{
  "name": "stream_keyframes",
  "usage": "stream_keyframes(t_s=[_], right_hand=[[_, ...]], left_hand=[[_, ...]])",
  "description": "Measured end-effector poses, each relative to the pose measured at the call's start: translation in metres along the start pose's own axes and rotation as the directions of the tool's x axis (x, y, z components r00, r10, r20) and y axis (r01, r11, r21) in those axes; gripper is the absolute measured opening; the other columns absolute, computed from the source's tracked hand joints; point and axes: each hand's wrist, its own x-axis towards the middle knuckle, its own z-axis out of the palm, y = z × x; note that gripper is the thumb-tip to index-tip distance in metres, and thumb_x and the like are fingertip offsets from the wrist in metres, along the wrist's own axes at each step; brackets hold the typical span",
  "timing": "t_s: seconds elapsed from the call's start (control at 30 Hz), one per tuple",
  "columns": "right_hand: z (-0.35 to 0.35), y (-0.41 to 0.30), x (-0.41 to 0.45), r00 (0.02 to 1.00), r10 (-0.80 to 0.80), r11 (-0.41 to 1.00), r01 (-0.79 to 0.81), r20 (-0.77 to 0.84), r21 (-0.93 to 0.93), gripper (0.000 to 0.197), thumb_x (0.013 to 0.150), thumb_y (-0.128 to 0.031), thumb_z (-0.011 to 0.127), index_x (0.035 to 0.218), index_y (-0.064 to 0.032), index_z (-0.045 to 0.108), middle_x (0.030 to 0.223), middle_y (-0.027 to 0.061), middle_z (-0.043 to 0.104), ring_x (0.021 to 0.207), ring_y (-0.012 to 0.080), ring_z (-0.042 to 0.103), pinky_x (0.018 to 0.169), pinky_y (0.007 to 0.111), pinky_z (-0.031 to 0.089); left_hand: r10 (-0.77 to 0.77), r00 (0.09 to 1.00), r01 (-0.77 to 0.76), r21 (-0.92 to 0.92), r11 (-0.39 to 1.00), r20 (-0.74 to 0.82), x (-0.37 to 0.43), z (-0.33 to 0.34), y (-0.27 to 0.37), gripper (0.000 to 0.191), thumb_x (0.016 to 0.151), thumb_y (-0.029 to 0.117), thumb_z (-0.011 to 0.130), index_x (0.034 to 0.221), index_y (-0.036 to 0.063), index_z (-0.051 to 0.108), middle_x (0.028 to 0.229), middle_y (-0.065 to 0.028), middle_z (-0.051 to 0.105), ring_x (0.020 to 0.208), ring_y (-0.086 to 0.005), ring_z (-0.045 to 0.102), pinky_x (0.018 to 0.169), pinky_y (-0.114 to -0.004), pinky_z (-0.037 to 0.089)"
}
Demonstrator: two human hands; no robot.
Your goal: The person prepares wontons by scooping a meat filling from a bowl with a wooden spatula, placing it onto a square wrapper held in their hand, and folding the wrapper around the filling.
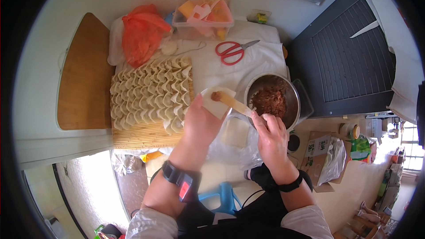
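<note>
My left hand (204, 121) holds a flat, pale dough wrapper (215, 108) over the table. My right hand (273, 136) grips a flat wooden stick (234, 102), its far tip above the wrapper. A small lump of minced meat filling (216, 96) sits at that tip; whether it touches the wrapper I cannot tell. Just beyond my right hand stands a steel pot (295, 101) with reddish minced filling (270, 101) inside. Between my hands, a stack of square wrappers (235, 132) lies on clear plastic. Rows of folded wontons (149, 93) cover most of a bamboo mat (142, 139) at left.
Red-handled scissors (234, 51) lie on the white tablecloth (212, 68). Behind them are a clear plastic bin (202, 30) and a red plastic bag (142, 33). A blue stool (225, 197) is below, and a cardboard box (315, 156) stands on the floor at right.
</note>
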Motion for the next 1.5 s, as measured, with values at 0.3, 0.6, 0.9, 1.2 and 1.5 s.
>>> stream_keyframes(t_s=[0.3, 0.6, 0.9, 1.2, 1.5], right_hand=[[-0.015, 0.002, 0.001, 0.994, 0.040, 0.988, -0.025, -0.102, 0.151, 0.041, 0.070, 0.008, 0.055, 0.110, -0.0012, 0.062, 0.088, 0.0126, 0.056, 0.078, 0.0299, 0.055, 0.070, 0.038, 0.046], [-0.025, 0.028, 0.003, 0.916, 0.381, 0.858, -0.300, -0.124, 0.416, 0.024, 0.087, -0.003, 0.055, 0.110, -0.0003, 0.060, 0.085, 0.0167, 0.061, 0.063, 0.0229, 0.058, 0.059, 0.030, 0.046], [-0.032, 0.060, -0.013, 0.851, 0.485, 0.871, -0.449, 0.201, -0.198, 0.017, 0.080, -0.013, 0.060, 0.096, -0.0102, 0.067, 0.083, 0.0109, 0.063, 0.073, 0.0315, 0.062, 0.065, 0.040, 0.050], [-0.029, 0.058, -0.022, 0.855, 0.409, 0.898, -0.315, 0.318, -0.307, 0.007, 0.079, -0.014, 0.058, 0.077, -0.0098, 0.063, 0.075, 0.0089, 0.061, 0.071, 0.0291, 0.062, 0.062, 0.040, 0.050], [-0.020, 0.054, -0.014, 0.836, 0.395, 0.912, -0.306, 0.380, -0.274, 0.006, 0.069, -0.009, 0.059, 0.070, -0.0076, 0.064, 0.071, 0.0099, 0.062, 0.067, 0.0275, 0.064, 0.058, 0.038, 0.051]], left_hand=[[0.137, 0.991, -0.137, -0.040, 0.990, -0.008, -0.005, 0.008, 0.014, 0.048, 0.099, 0.031, 0.020, 0.131, -0.0016, 0.036, 0.133, -0.0157, 0.043, 0.126, -0.0303, 0.038, 0.110, -0.045, 0.027], [0.105, 0.994, -0.104, -0.036, 0.994, 0.024, -0.006, 0.003, 0.013, 0.043, 0.096, 0.028, 0.033, 0.129, 0.0014, 0.039, 0.132, -0.0128, 0.044, 0.125, -0.0295, 0.039, 0.107, -0.052, 0.028], [0.052, 0.998, -0.050, 0.056, 0.997, -0.023, -0.004, 0.009, 0.008, 0.041, 0.097, 0.030, 0.031, 0.127, 0.0041, 0.043, 0.129, -0.0104, 0.047, 0.123, -0.0268, 0.041, 0.107, -0.049, 0.029], [0.010, 0.995, -0.019, 0.085, 0.996, 0.103, 0.001, -0.003, 0.010, 0.040, 0.096, 0.027, 0.034, 0.127, 0.0031, 0.044, 0.130, -0.0108, 0.047, 0.122, -0.0254, 0.042, 0.107, -0.049, 0.029], [-0.007, 0.997, -0.002, 0.102, 0.995, 0.081, -0.001, 0.007, 0.005, 0.040, 0.097, 0.026, 0.034, 0.128, 0.0023, 0.042, 0.130, -0.0115, 0.047, 0.121, -0.0245, 0.044, 0.107, -0.049, 0.030]])
